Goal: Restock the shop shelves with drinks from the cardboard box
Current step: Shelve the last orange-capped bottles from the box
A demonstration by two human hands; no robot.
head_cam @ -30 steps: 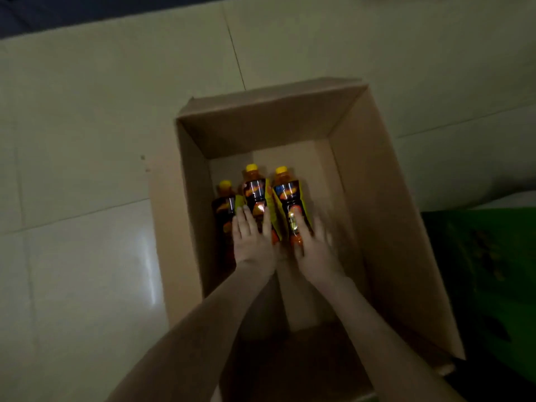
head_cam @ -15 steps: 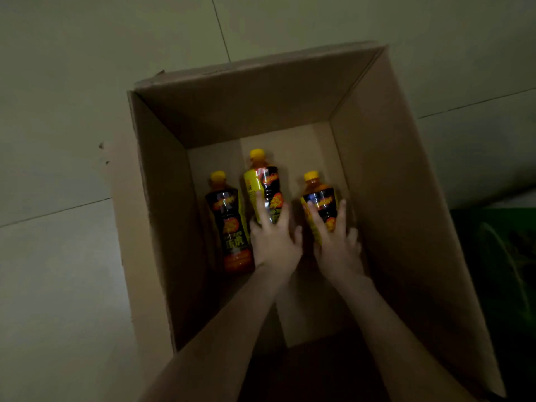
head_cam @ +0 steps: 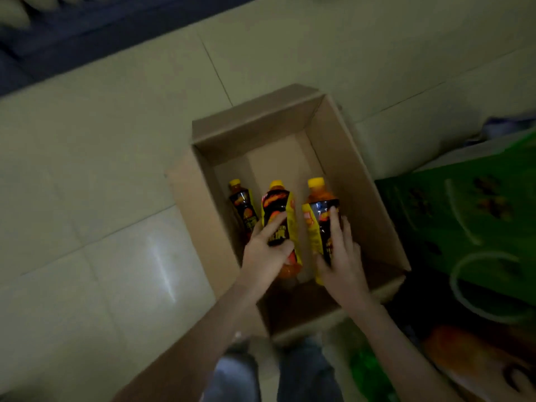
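Pale tiled floor [head_cam: 116,140], glare patch lower left; green printed carton [head_cam: 478,227] at right; blurry orange pack [head_cam: 464,352] below it; dark strip [head_cam: 87,33] top left

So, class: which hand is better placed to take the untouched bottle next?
Probably left. The left hand, gripping the middle bottle, is beside the untouched bottle; the right hand grips the right bottle.

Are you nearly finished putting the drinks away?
Nearly, it seems: the cardboard box shows only three bottles. In hand: the left hand grips the middle bottle, the right hand holds the right bottle. Left to do: the third bottle sits untouched by the box's left wall; all three need shelving.
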